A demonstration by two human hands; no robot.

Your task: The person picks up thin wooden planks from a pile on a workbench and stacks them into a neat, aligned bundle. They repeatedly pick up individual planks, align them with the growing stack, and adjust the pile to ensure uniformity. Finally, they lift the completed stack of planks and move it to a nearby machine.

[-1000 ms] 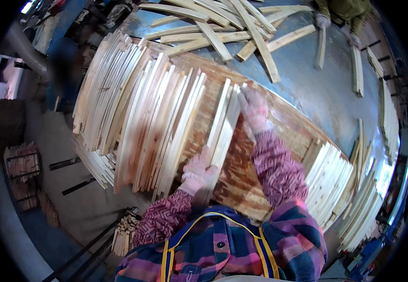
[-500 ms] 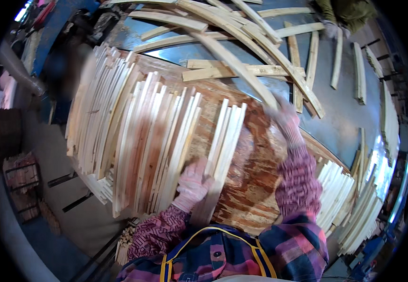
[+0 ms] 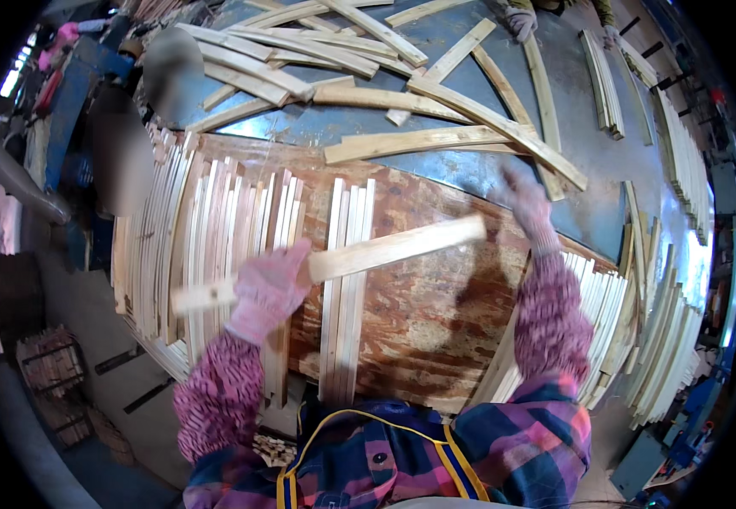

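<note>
My left hand [image 3: 268,287], in a pale pink glove, is closed round a wooden slat [image 3: 402,248]. The slat lies slantwise above a small group of upright-lying slats [image 3: 349,280] on the brown plywood board [image 3: 436,305]. Toward the far right my right hand [image 3: 527,204], also gloved, reaches over the board's far edge. Its fingers are smeared by motion, close to a long slat [image 3: 503,127] on the blue-grey metal table [image 3: 593,199]. I cannot make out anything held in it.
Packed rows of slats [image 3: 151,246] line the board's left side, and another row [image 3: 588,297] stands at right. Loose slats [image 3: 291,55] lie crisscrossed at the back. A co-worker's gloved hand [image 3: 520,24] touches a slat at the far right.
My left hand has moved left and now holds a slat across the board. The slat formerly at my right hand is away from it. The view has shifted.
</note>
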